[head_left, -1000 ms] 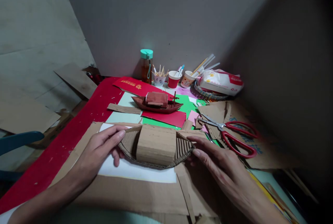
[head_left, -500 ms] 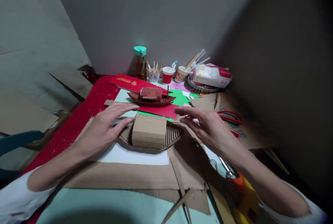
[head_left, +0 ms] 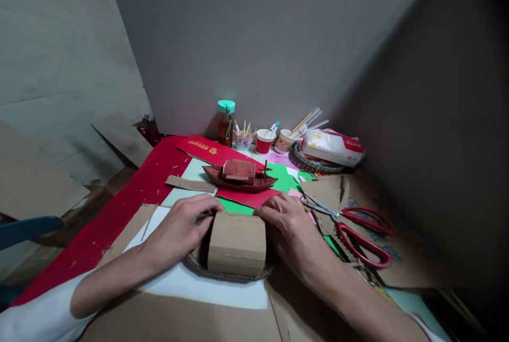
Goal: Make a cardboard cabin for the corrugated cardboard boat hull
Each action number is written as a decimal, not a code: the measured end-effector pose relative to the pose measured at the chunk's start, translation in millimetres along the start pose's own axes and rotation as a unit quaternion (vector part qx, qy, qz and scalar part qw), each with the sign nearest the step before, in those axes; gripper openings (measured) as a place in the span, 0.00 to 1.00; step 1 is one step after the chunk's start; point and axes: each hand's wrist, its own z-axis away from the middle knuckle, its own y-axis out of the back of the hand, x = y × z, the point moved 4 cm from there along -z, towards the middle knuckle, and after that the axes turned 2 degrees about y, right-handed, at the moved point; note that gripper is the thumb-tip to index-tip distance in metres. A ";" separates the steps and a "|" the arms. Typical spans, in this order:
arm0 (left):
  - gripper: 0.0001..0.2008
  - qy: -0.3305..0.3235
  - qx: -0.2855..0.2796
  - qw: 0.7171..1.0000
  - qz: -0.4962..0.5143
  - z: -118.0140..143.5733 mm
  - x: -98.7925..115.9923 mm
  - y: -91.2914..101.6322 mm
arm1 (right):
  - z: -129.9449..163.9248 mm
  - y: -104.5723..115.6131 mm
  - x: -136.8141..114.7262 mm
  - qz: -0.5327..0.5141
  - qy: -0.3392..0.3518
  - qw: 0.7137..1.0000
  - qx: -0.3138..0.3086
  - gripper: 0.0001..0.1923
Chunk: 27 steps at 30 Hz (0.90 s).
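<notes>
A brown cardboard boat (head_left: 237,249) with a curved cabin stands on a white sheet of paper (head_left: 207,295) in front of me. My left hand (head_left: 194,225) is curled over the hull's left side, fingers closed at the far rim beside the cabin. On the other side, my right hand (head_left: 287,225) has its fingers bent round the right part of the same hull. Both ends of the hull are mostly hidden by my hands. Behind it sits a small reddish-brown model boat (head_left: 239,173) with a cabin and a short mast.
Red-handled scissors (head_left: 363,236) lie at the right on cardboard pieces. A cardboard strip (head_left: 191,184) rests left of the model boat. Along the wall stand a teal-capped bottle (head_left: 226,124), a cup of sticks (head_left: 243,143), a red cup (head_left: 264,143) and a tissue pack (head_left: 332,147).
My hands have come down and inward from hovering beside the cardboard boat to grip its two sides. The view has tilted up and shifted, bringing the whole scissors into sight.
</notes>
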 end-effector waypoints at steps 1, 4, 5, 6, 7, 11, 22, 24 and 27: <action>0.11 0.007 0.000 1.000 -0.001 0.6 0.4 -0.9 | 1.3 -1.5 -0.3 0.008 -0.001 1.000 0.002 0.16; 0.11 0.022 -0.002 1.000 -0.002 2.5 0.0 -3.7 | 4.9 -4.5 -3.0 0.027 0.000 1.000 -0.008 0.16; 0.11 0.025 -0.003 1.000 -0.003 2.8 -0.7 -4.5 | 5.4 -4.9 -3.9 0.032 0.002 0.999 -0.013 0.15; 0.11 0.027 -0.001 1.000 -0.006 2.9 -1.5 -5.2 | 5.4 -5.1 -4.5 0.036 0.004 0.999 -0.017 0.15; 0.11 0.027 0.000 1.000 -0.008 2.7 -2.3 -5.8 | 4.9 -5.3 -4.6 0.038 0.006 0.999 -0.021 0.15; 0.10 0.024 0.006 0.999 -0.025 1.4 -2.9 -7.1 | 1.9 -2.8 -1.6 0.041 0.014 0.999 -0.034 0.14; 0.10 0.034 0.021 0.997 -0.070 1.7 1.5 -4.9 | 53.0 33.8 -29.5 -0.125 -0.136 0.982 0.030 0.23; 0.11 0.035 0.020 0.997 -0.073 1.9 2.3 -5.1 | 55.0 24.4 -38.0 -0.123 -0.093 0.988 0.012 0.24; 0.11 0.030 0.014 0.996 -0.079 2.2 4.8 -6.1 | 52.4 12.8 -43.1 -0.075 -0.041 0.996 0.036 0.23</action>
